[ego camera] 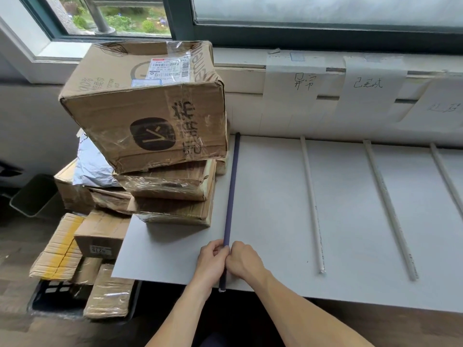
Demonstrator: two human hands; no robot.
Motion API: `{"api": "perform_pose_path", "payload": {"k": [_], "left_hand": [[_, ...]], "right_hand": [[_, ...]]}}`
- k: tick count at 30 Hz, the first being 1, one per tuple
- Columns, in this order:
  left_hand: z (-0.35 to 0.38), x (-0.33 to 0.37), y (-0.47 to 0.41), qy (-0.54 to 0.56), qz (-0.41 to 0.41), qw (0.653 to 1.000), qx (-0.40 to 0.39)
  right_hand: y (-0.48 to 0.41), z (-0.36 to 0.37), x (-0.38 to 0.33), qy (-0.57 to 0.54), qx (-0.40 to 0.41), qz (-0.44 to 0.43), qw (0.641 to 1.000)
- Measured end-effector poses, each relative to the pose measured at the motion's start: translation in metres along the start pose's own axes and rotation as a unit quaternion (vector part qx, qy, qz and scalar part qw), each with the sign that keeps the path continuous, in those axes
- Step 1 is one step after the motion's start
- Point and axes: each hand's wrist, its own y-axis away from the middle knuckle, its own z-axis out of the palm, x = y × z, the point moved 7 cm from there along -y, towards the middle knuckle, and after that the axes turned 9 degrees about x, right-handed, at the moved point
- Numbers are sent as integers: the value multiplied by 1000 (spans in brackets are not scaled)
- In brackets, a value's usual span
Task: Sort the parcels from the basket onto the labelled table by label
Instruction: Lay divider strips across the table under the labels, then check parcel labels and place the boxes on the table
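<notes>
In the head view, your left hand and right hand meet at 6 o'clock. The fingers of both curl around the near end of the dark rod lying on the grey bench, and their tips are tucked out of sight. At 10 o'clock a big taped box sits tilted on a stack of flat parcels at the bench's left edge. At 8 o'clock the black basket is mostly buried under more parcels. Paper labels hang at 1 o'clock; the rightmost label, at 2 o'clock, is blurred and cut off by the frame edge. Pale rods divide the bench at 3 o'clock.
</notes>
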Motion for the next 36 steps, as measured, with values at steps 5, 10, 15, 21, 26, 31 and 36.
{"api": "perform_pose_path", "payload": {"k": [5, 10, 15, 21, 26, 31, 36], "left_hand": [[-4, 2, 8, -18, 0, 1000, 5], [-3, 16, 24, -29, -11, 999, 20], [-13, 69, 58, -15, 54, 995, 82], [-68, 195, 108, 16, 254, 957, 137], [-137, 275, 174, 1, 449, 863, 231], [-240, 303, 192, 98, 454, 783, 414], [-271, 294, 92, 186, 163, 954, 172]], "right_hand": [[22, -21, 34, -37, -7, 3, 999], [43, -43, 75, -60, -11, 15, 998], [48, -75, 74, -120, 11, 1, 993], [44, -135, -7, -178, 51, -88, 979], [51, -192, -82, -255, 108, -152, 949], [57, -256, -128, -421, 236, -148, 863], [67, -279, -191, -426, 211, -163, 864]]}}
